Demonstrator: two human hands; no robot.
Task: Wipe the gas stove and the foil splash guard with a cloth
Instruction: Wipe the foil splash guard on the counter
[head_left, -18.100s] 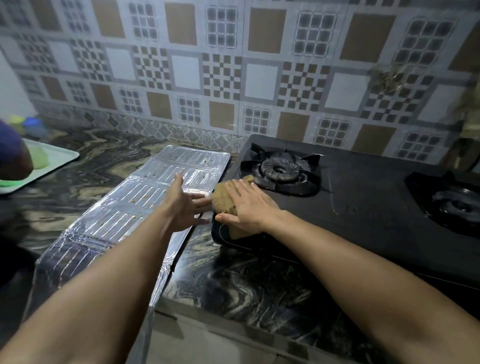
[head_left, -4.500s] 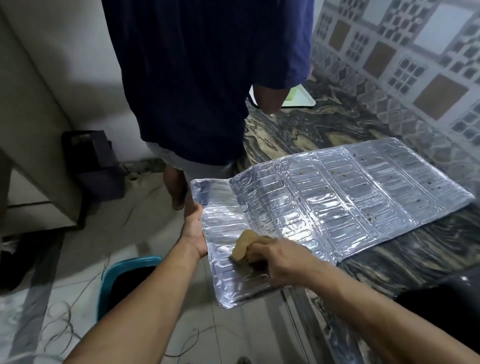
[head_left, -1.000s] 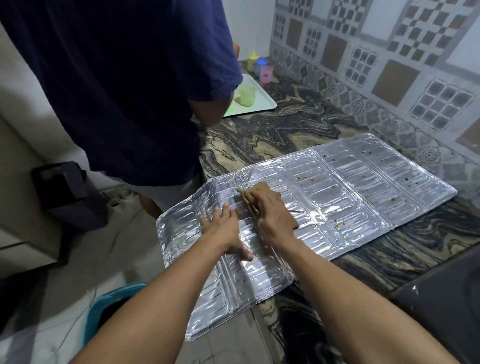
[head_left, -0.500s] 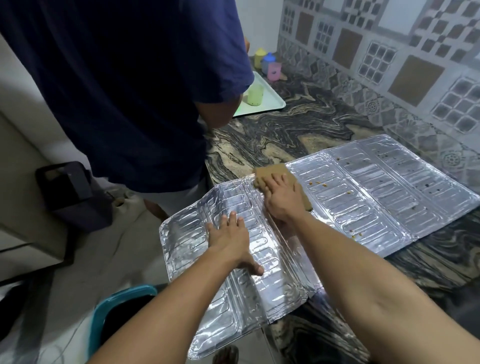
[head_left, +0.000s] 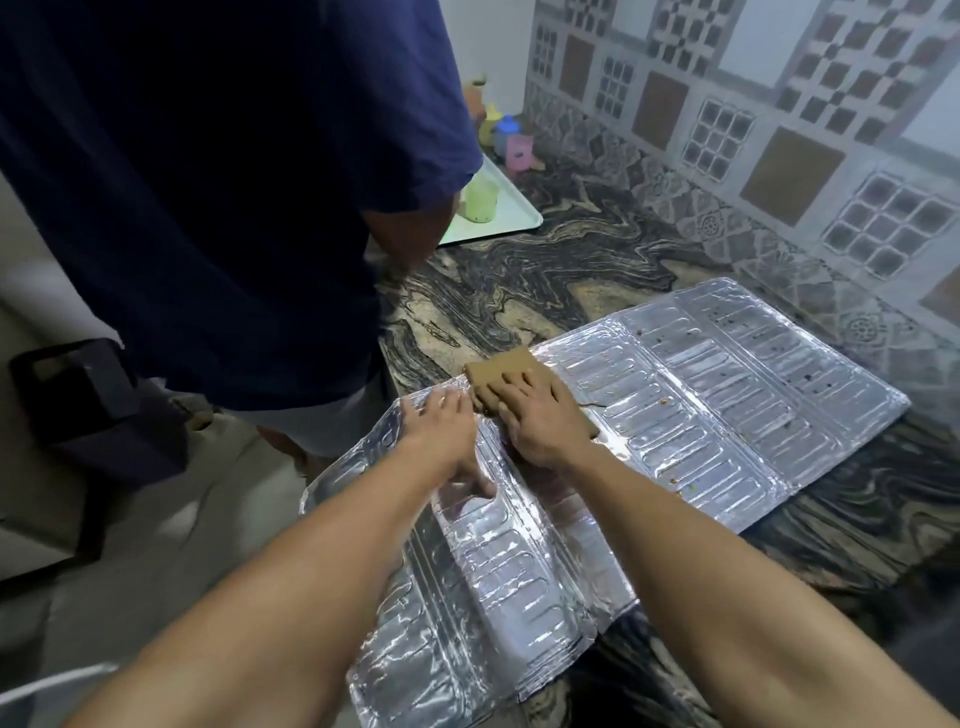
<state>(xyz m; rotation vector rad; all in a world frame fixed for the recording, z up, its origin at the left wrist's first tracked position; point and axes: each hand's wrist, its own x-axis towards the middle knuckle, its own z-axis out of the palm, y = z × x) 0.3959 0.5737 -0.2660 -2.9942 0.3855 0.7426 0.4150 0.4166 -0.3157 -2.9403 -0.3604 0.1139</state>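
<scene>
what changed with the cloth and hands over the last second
The right hand slid the cloth away from the person, to the far edge of the foil splash guard. The left hand stayed pressed flat on the foil's overhanging part.

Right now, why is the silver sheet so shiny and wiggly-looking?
Head view: room light glares white off the crinkled foil splash guard, strongest near the left hand; the right hand presses the cloth; the wide lens bends the edges.

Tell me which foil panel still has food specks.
The far right panel of the foil splash guard, by the tiled wall. Brown specks dot it; the panels under the hands look shiny and clean.
</scene>
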